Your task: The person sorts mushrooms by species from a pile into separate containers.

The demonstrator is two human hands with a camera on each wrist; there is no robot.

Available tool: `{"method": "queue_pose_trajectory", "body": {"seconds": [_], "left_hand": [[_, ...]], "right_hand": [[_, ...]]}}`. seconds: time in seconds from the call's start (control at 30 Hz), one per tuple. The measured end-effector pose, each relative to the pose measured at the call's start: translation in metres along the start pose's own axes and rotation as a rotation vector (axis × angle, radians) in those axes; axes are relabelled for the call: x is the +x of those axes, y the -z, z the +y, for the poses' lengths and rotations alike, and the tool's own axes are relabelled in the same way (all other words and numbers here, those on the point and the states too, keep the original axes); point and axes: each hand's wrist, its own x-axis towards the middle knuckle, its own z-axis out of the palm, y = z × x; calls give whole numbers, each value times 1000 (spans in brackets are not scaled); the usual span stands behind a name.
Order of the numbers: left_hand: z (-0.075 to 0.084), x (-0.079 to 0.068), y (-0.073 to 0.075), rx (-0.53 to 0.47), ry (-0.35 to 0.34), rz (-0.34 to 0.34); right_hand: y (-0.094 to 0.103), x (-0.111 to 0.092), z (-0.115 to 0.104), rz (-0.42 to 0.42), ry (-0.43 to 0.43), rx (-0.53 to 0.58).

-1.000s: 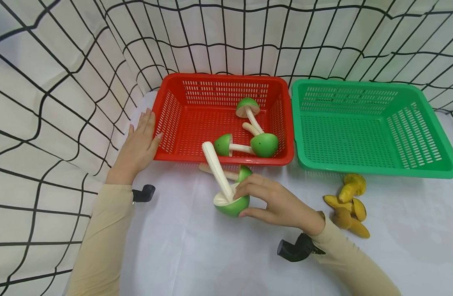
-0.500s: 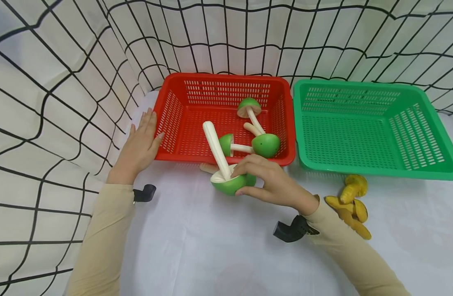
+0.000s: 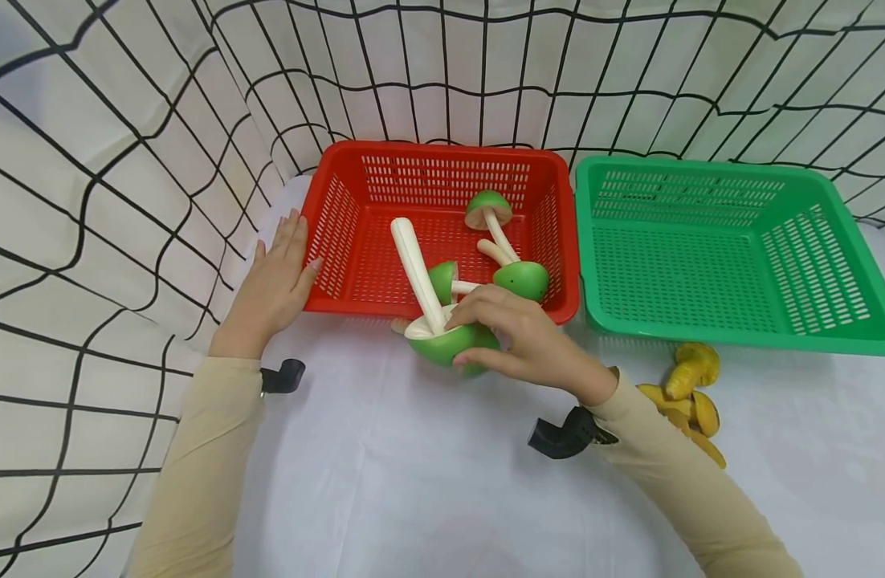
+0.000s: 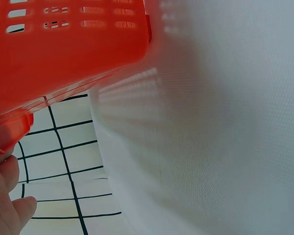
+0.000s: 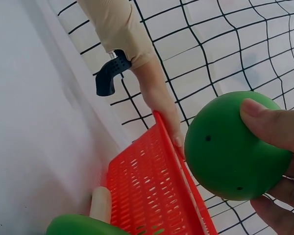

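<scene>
My right hand (image 3: 524, 341) grips a toy mushroom (image 3: 437, 343) by its green cap, its pale stem pointing up over the front rim of the red basket (image 3: 370, 308). In the right wrist view, thumb and fingers curl round the dotted cap. Beneath it a second mushroom (image 5: 83, 226) lies on the table against the basket's front, mostly hidden in the head view. The left hand (image 3: 271, 285) rests with straight fingers on the basket's left side. Inside the basket lie three green-capped mushrooms, one at the back (image 3: 488, 210), one at the front right (image 3: 522, 280), one partly covered (image 3: 442, 281).
A green basket (image 3: 739, 337) stands to the right, touching or nearly touching the red one. Several yellow-brown mushroom-like pieces (image 3: 691, 373) lie on the white table before it, partly behind the right sleeve. A black wire grid (image 3: 486, 88) over white cloth borders the back and left.
My right hand has carried the mushroom away from me and up toward the red basket, its stem now above the basket's interior. The left hand has stayed in place.
</scene>
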Motion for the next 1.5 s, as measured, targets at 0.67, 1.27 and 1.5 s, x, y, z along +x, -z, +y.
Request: {"method": "queue_pose_trajectory", "body": {"seconds": [0.67,1.27,1.5], "left_hand": [[0,0,0,-2,-1,9],[0,0,0,-2,7,0],[0,-1,1,-10,9,-1]], "right_hand": [[-5,28,28,69,-84,-1],[-24,49,43,90,-239,96],[-30,53,49,98,-315,131]]}}
